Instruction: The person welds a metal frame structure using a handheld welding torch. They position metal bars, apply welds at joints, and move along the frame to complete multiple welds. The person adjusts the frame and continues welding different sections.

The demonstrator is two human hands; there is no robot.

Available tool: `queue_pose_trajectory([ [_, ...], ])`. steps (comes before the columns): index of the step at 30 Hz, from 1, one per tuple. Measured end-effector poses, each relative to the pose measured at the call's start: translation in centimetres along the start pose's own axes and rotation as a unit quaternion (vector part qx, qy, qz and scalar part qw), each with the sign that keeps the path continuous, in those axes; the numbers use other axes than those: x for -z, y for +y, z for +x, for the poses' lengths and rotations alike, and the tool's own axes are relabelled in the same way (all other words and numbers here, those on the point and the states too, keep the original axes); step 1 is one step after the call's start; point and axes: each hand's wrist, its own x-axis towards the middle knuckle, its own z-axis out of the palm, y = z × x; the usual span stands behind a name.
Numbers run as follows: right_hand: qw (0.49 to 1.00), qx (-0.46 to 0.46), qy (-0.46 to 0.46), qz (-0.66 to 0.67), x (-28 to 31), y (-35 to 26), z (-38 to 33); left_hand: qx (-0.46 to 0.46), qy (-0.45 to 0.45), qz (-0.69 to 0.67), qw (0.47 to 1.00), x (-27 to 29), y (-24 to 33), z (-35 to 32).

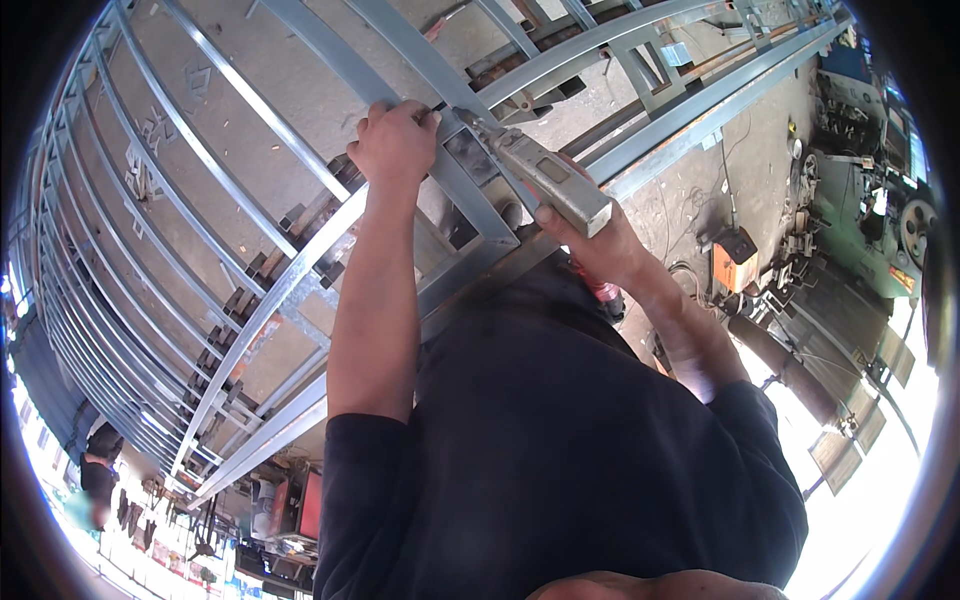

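Note:
My right hand (605, 240) is wrapped around a worn, grey, box-shaped tool (550, 178). Its narrow metal end reaches the corner of a grey steel frame (480, 205) in front of me. Just left of that end, my left hand (398, 145) is closed at the frame's corner, fingers curled; a small dark bit shows by the fingertips, too small to name. Below my right wrist a red object (605, 292) is partly hidden, and I cannot tell whether it belongs to the tool.
Long galvanized bars (215, 90) form a large grid at left, over the concrete floor (290, 65). A thick steel beam (720, 105) crosses at upper right. An orange-and-black machine (735, 262) and cables lie on the right-hand floor, near green machinery (855, 225). Another person (98, 475) is far left.

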Motion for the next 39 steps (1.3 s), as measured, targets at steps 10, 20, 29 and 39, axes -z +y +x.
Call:
queue_pose_trajectory([
  [10,0.999,-0.027,-0.015,0.027,0.2,0.4,0.5,0.004,0.008,-0.045,0.999,-0.6,-0.5,0.9],
  [20,0.999,0.030,-0.015,-0.006,1.2,0.5,1.4,0.006,-0.002,-0.039,0.999,-0.3,-0.4,1.0],
  [29,0.999,0.030,-0.027,0.009,1.3,0.0,1.5,-0.006,0.031,-0.047,0.998,-0.9,-0.7,1.1],
  [39,0.999,0.036,-0.017,-0.034,1.2,-0.6,1.1,-0.011,0.040,-0.049,0.998,-0.9,-0.8,1.1],
])
